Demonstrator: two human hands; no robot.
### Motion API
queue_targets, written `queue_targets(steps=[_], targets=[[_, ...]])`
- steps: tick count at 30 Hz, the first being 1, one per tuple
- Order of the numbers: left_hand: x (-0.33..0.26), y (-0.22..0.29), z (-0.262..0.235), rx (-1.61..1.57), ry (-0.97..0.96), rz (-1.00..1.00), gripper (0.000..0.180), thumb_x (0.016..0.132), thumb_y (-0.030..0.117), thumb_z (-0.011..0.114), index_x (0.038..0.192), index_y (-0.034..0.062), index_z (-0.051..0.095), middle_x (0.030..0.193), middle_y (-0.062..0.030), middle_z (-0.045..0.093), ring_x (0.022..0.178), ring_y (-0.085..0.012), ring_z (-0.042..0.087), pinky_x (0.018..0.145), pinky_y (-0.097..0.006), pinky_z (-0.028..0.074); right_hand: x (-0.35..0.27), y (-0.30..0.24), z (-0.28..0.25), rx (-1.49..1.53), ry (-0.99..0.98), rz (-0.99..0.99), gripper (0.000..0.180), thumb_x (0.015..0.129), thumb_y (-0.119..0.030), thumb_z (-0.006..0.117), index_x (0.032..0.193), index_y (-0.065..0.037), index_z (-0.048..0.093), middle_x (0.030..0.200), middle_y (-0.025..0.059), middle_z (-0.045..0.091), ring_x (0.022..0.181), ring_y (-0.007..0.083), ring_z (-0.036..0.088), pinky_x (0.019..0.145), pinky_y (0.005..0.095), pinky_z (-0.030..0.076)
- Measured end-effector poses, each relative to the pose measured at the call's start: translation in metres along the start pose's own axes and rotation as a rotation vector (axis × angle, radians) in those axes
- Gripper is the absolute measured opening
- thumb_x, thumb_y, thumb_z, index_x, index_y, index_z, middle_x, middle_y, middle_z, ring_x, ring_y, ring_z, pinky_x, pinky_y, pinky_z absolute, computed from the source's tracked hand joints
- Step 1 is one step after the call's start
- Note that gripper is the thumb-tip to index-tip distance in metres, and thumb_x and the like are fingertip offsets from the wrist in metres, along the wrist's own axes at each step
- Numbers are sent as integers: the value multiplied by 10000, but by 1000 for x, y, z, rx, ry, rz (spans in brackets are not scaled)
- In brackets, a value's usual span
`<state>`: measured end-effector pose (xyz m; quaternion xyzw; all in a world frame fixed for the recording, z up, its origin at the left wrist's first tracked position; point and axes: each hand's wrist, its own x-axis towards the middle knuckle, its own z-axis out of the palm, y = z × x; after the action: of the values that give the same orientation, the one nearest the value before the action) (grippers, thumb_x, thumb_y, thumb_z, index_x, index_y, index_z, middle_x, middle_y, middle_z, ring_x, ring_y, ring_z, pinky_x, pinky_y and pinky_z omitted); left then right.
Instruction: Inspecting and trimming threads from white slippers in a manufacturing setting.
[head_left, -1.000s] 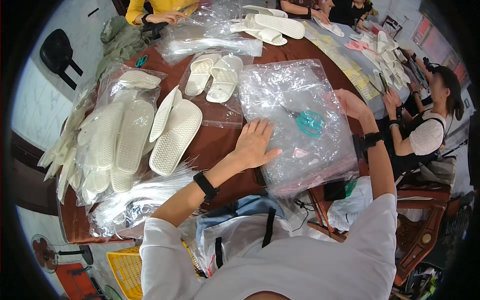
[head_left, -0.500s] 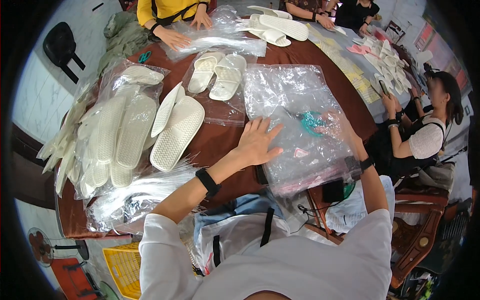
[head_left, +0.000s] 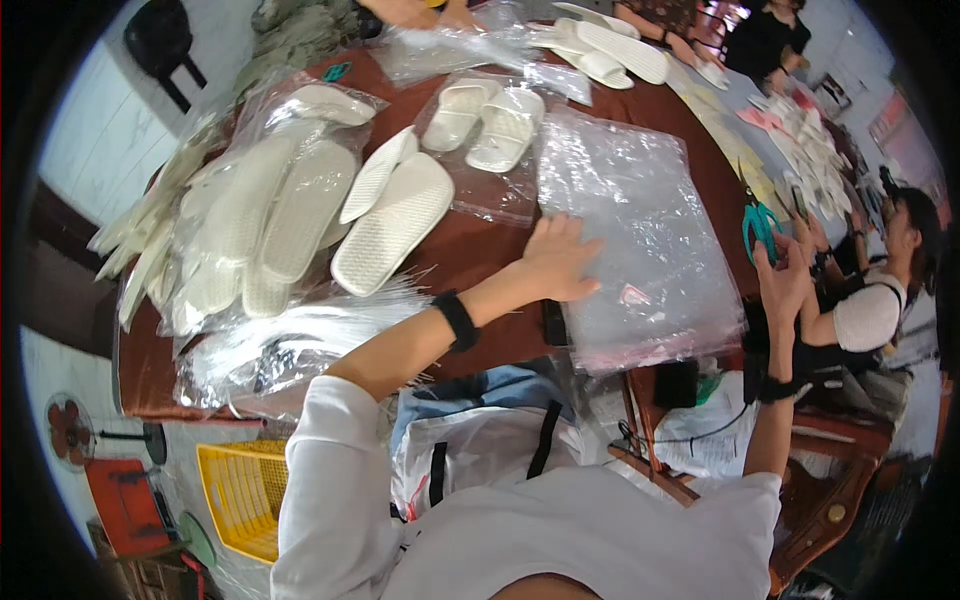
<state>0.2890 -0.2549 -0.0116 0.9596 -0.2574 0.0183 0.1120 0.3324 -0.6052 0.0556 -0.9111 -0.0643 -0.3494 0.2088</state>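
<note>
Where the right hand [head_left: 785,275] is raised just beyond the right side of the bag stack, a pair of metal scissors with teal loop handles [head_left: 762,232] is held, the fingers closed on the handles and the blades directed toward the far side. Left of the scissors lies a flat stack of clear plastic bags [head_left: 660,215], pinkish along its near edge and bearing a small white-and-red patch. The left hand [head_left: 562,258], palm down with fingers spread and grasping nothing, rests on the left margin of this stack. Both wrists carry black bands.

The stack lies on a bench covered in red-brown cloth [head_left: 490,335]. Beyond the left hand is a pair of white open-toed slippers in a clear bag [head_left: 507,135]; nearer and farther left, two white slippers with ribbed soles [head_left: 393,225] lie unbagged, one tilted beside the other. Next to these is a heap of bagged white slippers [head_left: 265,220], with a bundle of thin translucent strips [head_left: 290,340] in front of it. A second teal-handled pair of scissors [head_left: 337,72] lies near the far left edge.

Below the bench stands a yellow plastic crate [head_left: 235,490]; at right sits a co-worker in a white top [head_left: 865,310].
</note>
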Motion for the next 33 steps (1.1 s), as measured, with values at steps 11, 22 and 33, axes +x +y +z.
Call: queue_targets(steps=[11, 22, 33], targets=[[-13, 5, -20, -70, 6, -54, 665, 840, 499, 584, 1358, 98, 471, 1340, -232, 413, 1247, -393, 356, 1046, -489, 274, -41, -54, 69, 133, -570, -185, 252, 731, -166, 718, 911, -4, 648, 806, 121, 590, 662, 247, 577, 611, 342, 471], [-169, -118, -140, 76, 88, -412, 778, 725, 398, 744, 1355, 74, 423, 1263, -256, 507, 1213, -426, 454, 1010, -450, 379, -59, -145, 13, 383, -521, -42, 223, 829, -43, 623, 1049, -7, 624, 921, 95, 597, 735, 175, 574, 666, 267, 461], [-176, -193, -116, -1223, 156, -850, 553, 834, 376, 685, 1142, -68, 569, 962, -129, 666, 783, -207, 652, 748, -338, 518, -141, -307, 72, 1257, -913, 35, 363, 876, -18, 615, 1225, 5, 521, 1092, 92, 554, 956, 146, 591, 787, 244, 502]])
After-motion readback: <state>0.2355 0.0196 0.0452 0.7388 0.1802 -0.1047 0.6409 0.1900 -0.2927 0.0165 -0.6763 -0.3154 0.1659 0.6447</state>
